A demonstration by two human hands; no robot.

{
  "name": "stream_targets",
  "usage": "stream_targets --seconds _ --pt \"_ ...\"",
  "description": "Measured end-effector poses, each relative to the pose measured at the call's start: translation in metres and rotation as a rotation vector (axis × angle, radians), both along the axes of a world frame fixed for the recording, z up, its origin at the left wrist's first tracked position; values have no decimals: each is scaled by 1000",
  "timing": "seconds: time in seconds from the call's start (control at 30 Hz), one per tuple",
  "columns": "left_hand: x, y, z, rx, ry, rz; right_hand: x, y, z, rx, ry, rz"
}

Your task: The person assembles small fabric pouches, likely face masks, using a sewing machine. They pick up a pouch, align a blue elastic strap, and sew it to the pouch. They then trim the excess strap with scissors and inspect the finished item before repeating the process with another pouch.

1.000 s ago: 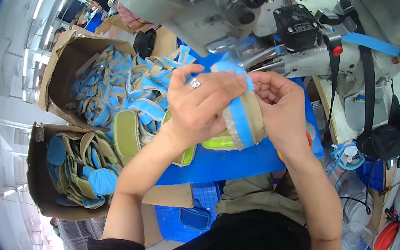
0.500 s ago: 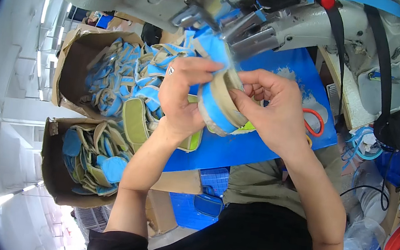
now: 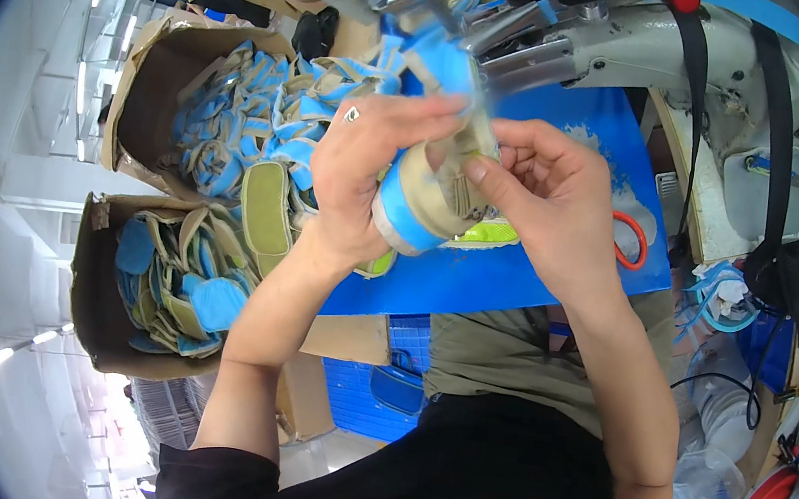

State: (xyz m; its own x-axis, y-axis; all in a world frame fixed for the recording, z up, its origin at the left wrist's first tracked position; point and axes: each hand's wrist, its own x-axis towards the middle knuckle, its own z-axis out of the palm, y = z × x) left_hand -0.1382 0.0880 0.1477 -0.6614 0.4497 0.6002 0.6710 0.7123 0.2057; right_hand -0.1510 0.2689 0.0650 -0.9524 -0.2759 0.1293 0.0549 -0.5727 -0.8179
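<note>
Two hands meet over the far edge of the blue mat in the head view, our only view, and between them we hold a shoe upper of tan fabric with blue trim. Our left hand is clenched round its left side, fingers curled over the top and a ring on one of them; our right hand pinches its right edge between thumb and fingertips. The piece is off the mat, raised just below the sewing machine, with its blue trim running up toward the needle end. We judge the work partly done: the box at the far left is heaped with similar blue and tan pieces, and a second box nearer us holds more, but we cannot tell which pile is finished. The piece in hand is not yet under the needle, so we take its seam as left to do. A red ring lies on the mat's right edge.
</note>
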Motion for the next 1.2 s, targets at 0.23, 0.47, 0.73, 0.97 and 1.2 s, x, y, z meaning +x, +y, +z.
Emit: stream_targets --seconds 0.23,0.47,0.73,0.97,1.2 --pt "2 6 13 -234 147 -23 1 -1 6 21 -38 -22" --pt "10 11 19 -271 151 15 10 -1 24 21 -51 -68" --pt "-6 11 26 -288 162 94 -16 -4 29 -32 -89 -42" --pt "-20 7 18 -167 153 107 -26 -7 35 36 -46 -70" --pt "-28 -16 2 678 -540 70 -22 0 33 29 13 12"
